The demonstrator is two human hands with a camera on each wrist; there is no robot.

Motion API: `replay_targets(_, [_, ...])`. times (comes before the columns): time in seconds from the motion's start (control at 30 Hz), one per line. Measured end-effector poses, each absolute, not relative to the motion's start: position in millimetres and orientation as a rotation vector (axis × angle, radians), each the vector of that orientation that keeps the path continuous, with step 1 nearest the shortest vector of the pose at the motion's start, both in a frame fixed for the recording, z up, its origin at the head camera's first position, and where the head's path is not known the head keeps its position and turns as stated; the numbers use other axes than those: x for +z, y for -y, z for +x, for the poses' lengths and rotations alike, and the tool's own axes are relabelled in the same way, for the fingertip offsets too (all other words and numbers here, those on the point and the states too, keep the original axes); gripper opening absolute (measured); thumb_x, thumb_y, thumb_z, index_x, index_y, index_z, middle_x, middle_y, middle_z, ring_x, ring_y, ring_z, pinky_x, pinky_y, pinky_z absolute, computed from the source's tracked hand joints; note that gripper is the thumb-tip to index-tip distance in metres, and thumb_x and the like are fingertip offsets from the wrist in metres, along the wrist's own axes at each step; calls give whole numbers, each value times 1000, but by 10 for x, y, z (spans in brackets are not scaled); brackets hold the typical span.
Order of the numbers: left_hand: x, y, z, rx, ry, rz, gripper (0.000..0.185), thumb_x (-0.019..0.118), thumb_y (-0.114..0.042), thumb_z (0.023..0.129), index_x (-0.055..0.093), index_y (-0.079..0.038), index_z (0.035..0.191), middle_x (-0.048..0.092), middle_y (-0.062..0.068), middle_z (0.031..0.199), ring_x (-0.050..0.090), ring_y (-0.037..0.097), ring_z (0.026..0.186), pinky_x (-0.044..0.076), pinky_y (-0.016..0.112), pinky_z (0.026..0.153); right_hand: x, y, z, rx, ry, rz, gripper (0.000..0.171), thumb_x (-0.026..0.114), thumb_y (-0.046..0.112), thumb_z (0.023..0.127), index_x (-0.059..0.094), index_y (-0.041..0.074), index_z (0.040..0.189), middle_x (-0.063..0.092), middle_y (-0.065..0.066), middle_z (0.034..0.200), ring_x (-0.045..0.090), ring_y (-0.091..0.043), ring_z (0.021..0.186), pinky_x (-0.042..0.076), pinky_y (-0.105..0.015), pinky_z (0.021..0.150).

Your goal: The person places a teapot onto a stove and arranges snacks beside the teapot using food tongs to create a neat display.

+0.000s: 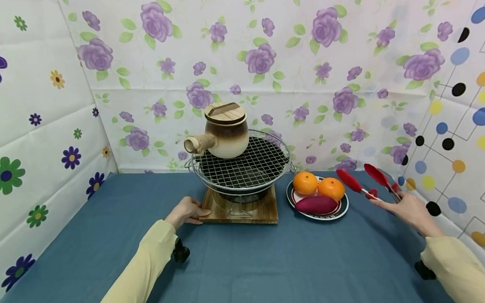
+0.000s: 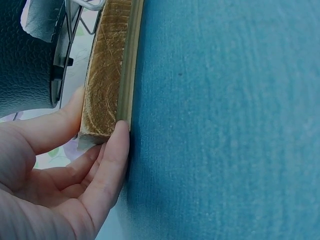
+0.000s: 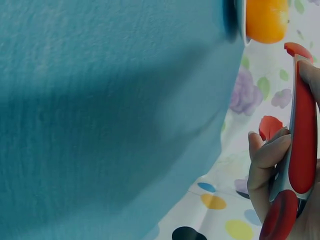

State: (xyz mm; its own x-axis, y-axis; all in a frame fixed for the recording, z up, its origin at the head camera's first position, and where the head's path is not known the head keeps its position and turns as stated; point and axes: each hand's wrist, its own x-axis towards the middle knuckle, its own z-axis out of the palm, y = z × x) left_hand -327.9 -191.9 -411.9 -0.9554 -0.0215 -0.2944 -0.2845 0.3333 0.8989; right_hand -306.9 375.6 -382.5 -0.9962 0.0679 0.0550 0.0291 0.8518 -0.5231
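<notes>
My left hand (image 1: 186,211) pinches the front left corner of a square wooden board (image 1: 265,213), thumb on top and fingers at the lower edge in the left wrist view. On the board stands a dark stove with a round wire grill (image 1: 263,159) over it. A brown and cream clay pot (image 1: 230,139) with a wooden lid and a side handle sits at the grill's back left. At the right, my right hand (image 1: 415,214) grips red-tipped tongs (image 1: 351,181), raised above the table with their two ends spread apart. The tongs' red handle (image 3: 304,130) fills the right wrist view's edge.
Between the board and the tongs lies a plate (image 1: 344,212) with two oranges (image 1: 331,188) and a purple sweet potato-like piece (image 1: 316,204). A blue cloth (image 1: 260,268) covers the table. Patterned white sheets (image 1: 290,57) close off the back and both sides.
</notes>
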Motion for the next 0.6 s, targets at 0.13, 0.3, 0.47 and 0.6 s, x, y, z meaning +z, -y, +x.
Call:
replay_targets(0.13, [-4119, 1917, -3282, 1667, -2369, -281, 64, 68, 0, 80, 30, 16, 129, 41, 31, 116, 58, 27, 70, 54, 36, 63, -3800, -3732, -3065, 857, 2957, -62, 75, 58, 63, 76, 46, -9, 94, 33, -7, 62, 37, -23, 55, 26, -29, 43])
replay_targets(0.3, [-4110, 1915, -3273, 1660, -2376, -273, 65, 68, 0, 80, 29, 16, 130, 42, 31, 113, 59, 26, 68, 54, 36, 63, -3768, -3715, -3051, 859, 2967, -33, 65, 58, 62, 76, 44, -1, 81, 33, -5, 58, 36, -21, 51, 26, -28, 42])
replay_targets(0.47, [-4104, 1916, -3270, 1665, -2379, -257, 65, 68, 1, 80, 29, 17, 129, 40, 33, 116, 58, 28, 71, 54, 36, 63, -3705, -3687, -3050, 847, 2968, 18, 61, 61, 60, 76, 43, 2, 78, 38, -5, 54, 39, -22, 47, 29, -28, 40])
replay_targets(0.6, [-4111, 1922, -3269, 1683, -2367, -253, 65, 68, 2, 80, 29, 18, 129, 39, 34, 120, 58, 31, 80, 54, 37, 63, -3651, -3639, -3052, 876, 2978, 71, 57, 63, 56, 76, 45, 2, 79, 43, -5, 54, 43, -22, 46, 34, -29, 40])
